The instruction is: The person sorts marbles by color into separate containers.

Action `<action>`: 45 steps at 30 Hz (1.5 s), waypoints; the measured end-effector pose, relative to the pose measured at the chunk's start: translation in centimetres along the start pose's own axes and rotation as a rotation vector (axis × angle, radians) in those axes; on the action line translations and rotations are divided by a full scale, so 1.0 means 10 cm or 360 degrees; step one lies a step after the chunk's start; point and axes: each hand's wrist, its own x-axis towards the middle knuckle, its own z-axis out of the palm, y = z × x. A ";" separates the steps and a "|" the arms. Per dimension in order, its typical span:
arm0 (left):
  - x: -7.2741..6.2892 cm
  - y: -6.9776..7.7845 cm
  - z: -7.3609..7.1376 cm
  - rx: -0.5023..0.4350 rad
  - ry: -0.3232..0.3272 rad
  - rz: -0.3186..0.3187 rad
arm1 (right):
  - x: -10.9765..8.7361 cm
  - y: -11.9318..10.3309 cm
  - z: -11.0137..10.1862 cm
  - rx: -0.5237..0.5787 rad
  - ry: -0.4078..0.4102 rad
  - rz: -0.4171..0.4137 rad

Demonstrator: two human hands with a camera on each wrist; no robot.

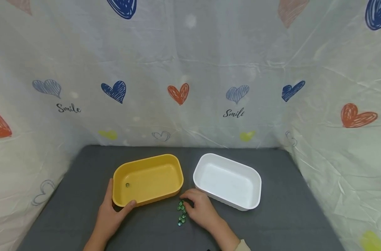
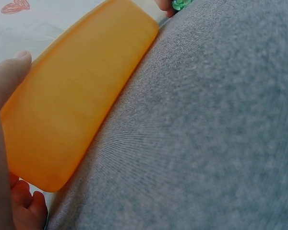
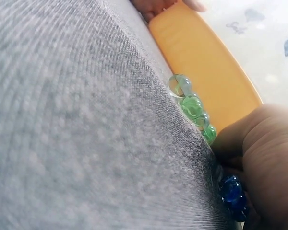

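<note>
The person's left hand (image 1: 110, 214) is spread wide over the left end of a yellow tray (image 1: 153, 177), holding it: the thumb lies over the near rim and the fingers reach along the end wall. The tray sits flat on the dark grey cloth-covered surface (image 1: 146, 233), set at a slant with its right end farther back. One small glass marble (image 1: 127, 185) lies inside, toward the left end.

The right hand (image 1: 200, 208) is down at the surface just off the tray's near right corner, fingers bent and narrow beside a small straggling group of green glass marbles (image 1: 182, 208). The group trails from the fingertips back toward the person. I cannot tell whether a marble is pinched there, since the hand covers its own fingertips. Seen from the right wrist, a few blue marbles (image 3: 232, 190) also lie close under that hand. A bit of pale sleeve (image 1: 242, 245) shows at the right forearm.

Beyond the right hand stands a white tray (image 1: 225, 181), slanted the other way, its left end farther back. Behind it all hangs a pale sheet (image 1: 203, 62) printed with blue, orange-red and yellow hearts and the word "Smile".
</note>
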 end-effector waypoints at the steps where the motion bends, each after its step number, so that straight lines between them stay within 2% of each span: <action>1: 0.00 0.00 0.00 0.0002 0.0001 0.0002 | 0.00 0.00 0.00 -0.0002 -0.0005 0.0002; 11: 0.01 -0.01 -0.02 0.0015 -0.0001 0.0009 | 0.00 -0.02 0.00 -0.0005 -0.0004 0.0033; 20: 0.00 -0.01 -0.03 -0.0015 -0.0018 -0.0012 | 0.01 -0.02 0.02 -0.0007 0.0014 -0.0004; 28: 0.00 0.00 -0.03 -0.0007 -0.0025 -0.0014 | 0.00 -0.05 -0.01 0.0027 0.0016 0.0043; 36: -0.02 0.01 -0.04 -0.0015 -0.0036 -0.0002 | -0.04 -0.15 -0.03 0.0104 0.0038 0.0120; 41: 0.00 0.00 -0.04 0.0000 -0.0036 -0.0012 | -0.01 -0.24 -0.07 0.0173 0.0044 0.0101; 45: 0.01 -0.01 -0.02 0.0017 -0.0020 -0.0018 | 0.02 -0.30 -0.11 0.0163 0.0076 0.0066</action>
